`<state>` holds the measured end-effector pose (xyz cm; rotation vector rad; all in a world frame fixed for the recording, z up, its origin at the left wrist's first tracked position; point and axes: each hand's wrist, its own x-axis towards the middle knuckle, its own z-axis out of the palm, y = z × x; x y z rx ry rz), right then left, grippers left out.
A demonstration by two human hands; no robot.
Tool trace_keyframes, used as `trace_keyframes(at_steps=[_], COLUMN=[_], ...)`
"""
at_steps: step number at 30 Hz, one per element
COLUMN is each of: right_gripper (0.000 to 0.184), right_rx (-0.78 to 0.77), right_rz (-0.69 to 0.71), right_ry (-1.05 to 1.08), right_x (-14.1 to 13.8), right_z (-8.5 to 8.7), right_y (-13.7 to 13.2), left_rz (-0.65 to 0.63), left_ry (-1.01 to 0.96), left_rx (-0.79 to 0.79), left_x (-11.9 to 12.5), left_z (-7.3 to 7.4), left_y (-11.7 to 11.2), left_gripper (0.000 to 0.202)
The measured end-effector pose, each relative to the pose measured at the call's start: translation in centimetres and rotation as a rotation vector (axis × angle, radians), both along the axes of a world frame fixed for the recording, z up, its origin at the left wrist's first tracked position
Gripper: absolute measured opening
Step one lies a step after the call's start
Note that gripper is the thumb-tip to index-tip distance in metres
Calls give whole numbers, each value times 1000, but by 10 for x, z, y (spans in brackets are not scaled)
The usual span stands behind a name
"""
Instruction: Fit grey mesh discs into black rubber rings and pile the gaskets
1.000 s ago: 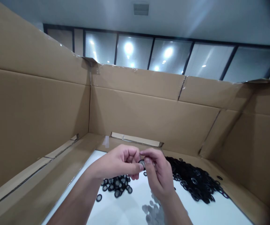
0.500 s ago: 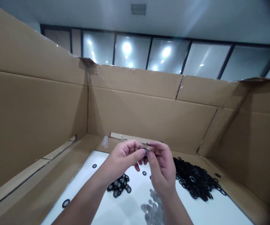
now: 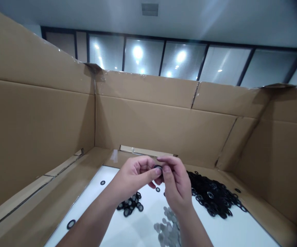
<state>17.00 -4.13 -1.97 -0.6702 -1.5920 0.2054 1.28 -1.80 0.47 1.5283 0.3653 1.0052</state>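
Note:
Between both hands, above the white board (image 3: pixel 138 226), is a small black rubber ring (image 3: pixel 158 167). The thumb and fingers of my left hand (image 3: pixel 138 173) pinch its left side. My right hand (image 3: pixel 176 181) grips the same ring from the right with thumb and fingers. Whether a disc sits inside it is hard to see. Below my left wrist lies a pile of black rings with pale discs in them (image 3: pixel 130 205). Near my right forearm are loose translucent discs (image 3: pixel 167 228), partly hidden by the arm. A large heap of black rings (image 3: pixel 212 195) lies to the right.
Tall cardboard walls (image 3: pixel 148 120) enclose the board at the left, back and right. Single ringed discs lie apart at the far left (image 3: pixel 102 183), the near left (image 3: pixel 71 224) and behind the hands (image 3: pixel 158 189). One black ring (image 3: pixel 237 190) rests on cardboard at the right.
The ring has tilted flatter between my fingers, and both hands sit slightly lower. The whole view has shifted a little; the piles look the same.

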Motion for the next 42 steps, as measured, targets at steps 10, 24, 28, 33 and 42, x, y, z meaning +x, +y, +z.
trace_keyframes(at_steps=[10,24,28,33,42], right_gripper=[12,8,7,7,9], right_rx=[-32,-14,3,-15,-16], right_rz=[178,299,249,259,311], right_ry=[241,437,426,439,478], right_x=[-10,-23,-20,-17,-21], right_z=[-1,-7,-8,-10,-7], right_y=[-3,-3,-2,2,2], left_rz=[-68,-112,-95,-81,-239], left_ry=[-26,-44,-53,-47,-86], left_rx=[-42,-77,-92,-107,-90], left_x=[-5,-7,-6,-5,-7], left_z=[0,2,1,2,-1], left_y=[-1,-3,-5,-5,6], left_gripper=[25,25,26,28,22])
